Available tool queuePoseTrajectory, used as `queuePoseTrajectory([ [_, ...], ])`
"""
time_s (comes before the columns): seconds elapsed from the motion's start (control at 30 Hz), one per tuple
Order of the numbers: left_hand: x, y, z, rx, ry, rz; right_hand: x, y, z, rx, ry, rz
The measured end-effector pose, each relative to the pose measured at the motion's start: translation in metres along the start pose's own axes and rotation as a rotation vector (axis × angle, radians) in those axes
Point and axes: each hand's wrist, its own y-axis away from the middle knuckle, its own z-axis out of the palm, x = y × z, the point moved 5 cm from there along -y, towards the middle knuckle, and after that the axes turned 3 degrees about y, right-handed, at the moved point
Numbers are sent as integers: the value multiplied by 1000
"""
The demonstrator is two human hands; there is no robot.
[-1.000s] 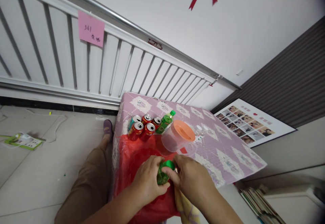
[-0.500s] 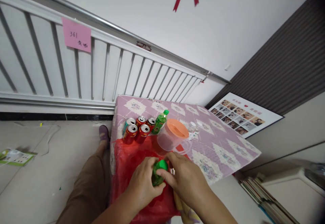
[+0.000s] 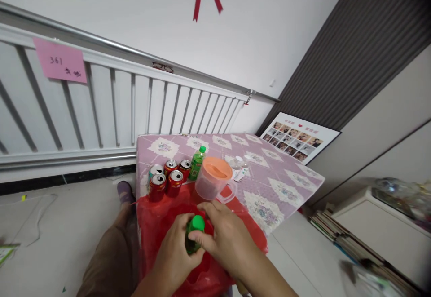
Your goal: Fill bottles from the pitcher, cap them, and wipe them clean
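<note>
Nearest: left hand (image 3: pixel 175 256) clenched round body of small green bottle (image 3: pixel 192 239), held above red plastic bag (image 3: pixel 158 225) at table's near edge. Right hand (image 3: pixel 224 238) pinches green cap (image 3: pixel 196 222) between thumb and fingers. Advisable: body held firm, upright; twist at cap only. Beyond: red cans (image 3: pixel 167 179), second green bottle (image 3: pixel 197 164), orange-lidded pitcher (image 3: pixel 213 182) on table (image 3: pixel 269 184).

Both hands (image 3: pixel 202 247) closed together, forearms converging.

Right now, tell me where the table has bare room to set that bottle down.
Bare cloth lies on the table right of the orange-lidded pitcher, and behind the cans toward the radiator. The front left is crowded: cans, upright green bottle, pitcher, red bag.
</note>
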Motion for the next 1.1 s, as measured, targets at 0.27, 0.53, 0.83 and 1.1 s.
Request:
queuePoseTrajectory([
  [0.27, 1, 2, -2, -6, -27, -19, -2, 5, 4, 3, -23, -6],
  [0.53, 0, 2, -5, -50, 41, -19, -1, 12, 25, 118, -86, 159],
  [0.83, -21, 7, -8, 6, -193, 22, 89, 44, 46, 459, -380, 317],
  [1.1, -19, 7, -13, 7, -204, 47, 144, 60, 124, 65, -26, 641],
])
